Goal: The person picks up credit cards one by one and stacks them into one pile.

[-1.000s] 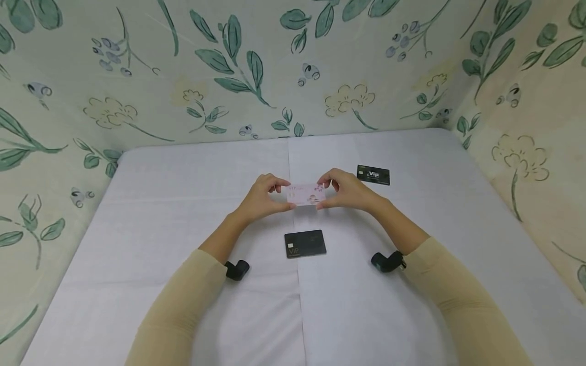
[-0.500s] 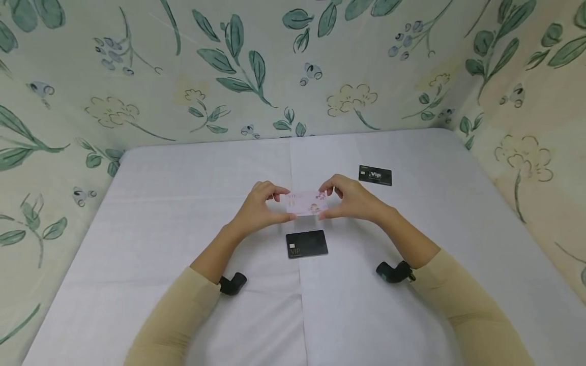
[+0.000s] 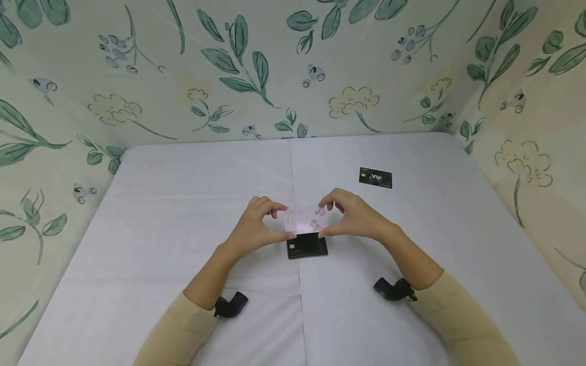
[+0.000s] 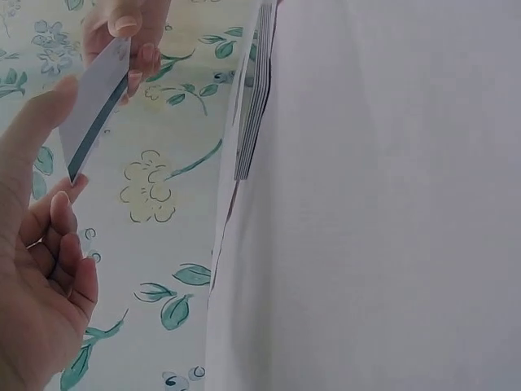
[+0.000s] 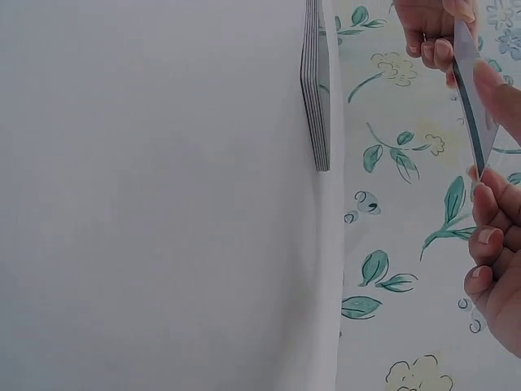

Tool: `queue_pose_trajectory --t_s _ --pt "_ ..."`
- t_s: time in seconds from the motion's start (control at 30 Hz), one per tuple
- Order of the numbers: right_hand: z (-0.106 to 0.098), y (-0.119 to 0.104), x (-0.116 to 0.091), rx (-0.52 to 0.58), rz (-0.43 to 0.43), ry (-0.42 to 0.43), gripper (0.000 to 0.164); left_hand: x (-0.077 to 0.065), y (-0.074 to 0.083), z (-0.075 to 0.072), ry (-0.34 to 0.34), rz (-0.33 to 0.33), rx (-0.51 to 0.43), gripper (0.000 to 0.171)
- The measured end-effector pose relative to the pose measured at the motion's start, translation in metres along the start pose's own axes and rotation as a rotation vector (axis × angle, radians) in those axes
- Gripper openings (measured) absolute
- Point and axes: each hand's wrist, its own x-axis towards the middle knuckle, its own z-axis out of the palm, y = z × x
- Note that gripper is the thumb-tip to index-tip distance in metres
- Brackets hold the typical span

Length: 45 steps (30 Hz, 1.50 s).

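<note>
A pink card [image 3: 305, 219] with a floral print is held level between both hands over the table. My left hand [image 3: 257, 223] pinches its left end between thumb and fingers. At its right end, my right hand [image 3: 354, 216] pinches it the same way. A dark stripe runs along the underside of the pink card [image 4: 96, 110] in the left wrist view. Below it lies a black VIP card [image 3: 308, 247], its far edge hidden by the pink one. Both wrist views show this as the top of a stack of several cards [image 5: 314, 98] lying on the table.
A second black Vip card [image 3: 375, 177] lies apart at the back right of the white-covered table [image 3: 183, 178]. Floral cloth [image 3: 293, 66] hangs behind and at the sides. A black wrist camera [image 3: 231, 305] sits at each cuff.
Both hands have drawn the pink card toward the body, from behind the black VIP card to where it overlaps that card's far edge. The cards on the table have stayed put.
</note>
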Motion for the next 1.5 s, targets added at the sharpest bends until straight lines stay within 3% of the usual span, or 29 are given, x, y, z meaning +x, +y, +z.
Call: queue_pose_trajectory --t_s 0.27,0.6,1.1,1.33,1.5 --pt "0.005 -0.009 -0.011 -0.023 -0.008 0.0 0.061 -0.015 0.005 0.002 0.013 0.045 -0.04 0.053" --pt "0.013 -0.007 -0.027 -0.03 -0.007 0.005 0.058 -0.026 0.009 0.011 0.001 0.087 -0.009 0.053" --pt "0.027 0.01 -0.027 -0.059 -0.069 0.0 0.056 -0.03 -0.003 0.023 0.006 0.124 0.075 0.055" --pt "0.035 0.019 -0.024 -0.072 -0.118 0.02 0.056 -0.031 -0.014 0.029 -0.003 0.119 0.094 0.054" --pt "0.04 0.024 -0.023 -0.08 -0.099 0.006 0.057 -0.032 -0.021 0.033 -0.024 0.098 0.106 0.053"
